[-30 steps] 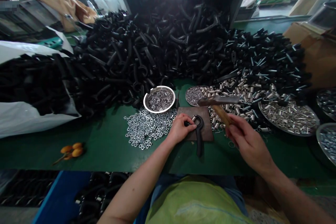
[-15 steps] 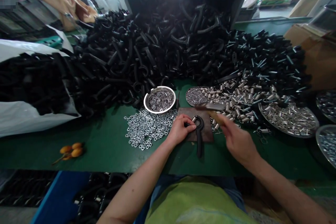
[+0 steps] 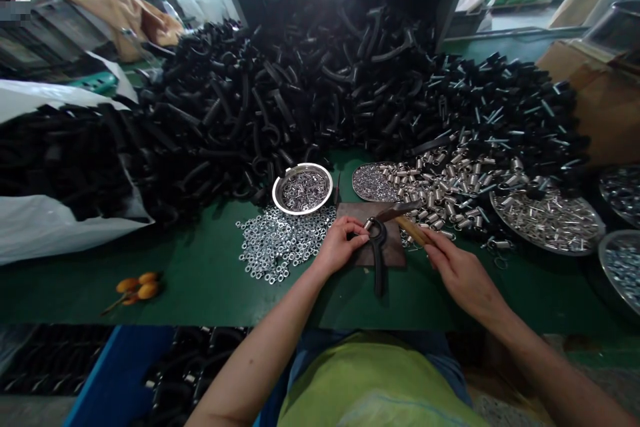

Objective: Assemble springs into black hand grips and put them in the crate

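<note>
A black curved handle with a ring-shaped end lies on a dark metal plate, its tail reaching past the plate's near edge. My left hand pinches the ring end from the left, beside a small coil spring set there. My right hand grips the wooden shaft of a hammer. The hammer's dark head is at the top of the ring; whether it touches I cannot tell. Left of the plate are loose metal nuts and a steel bowl of small metal parts.
Black handles are heaped across the back of the green table. To the right are loose springs, a tray of metal pins and a bowl of small parts. Orange fruits lie front left.
The hammer has come down and toward me, its head now tilted at the ring. My right hand has lowered slightly with it. My left hand keeps its hold on the handle.
</note>
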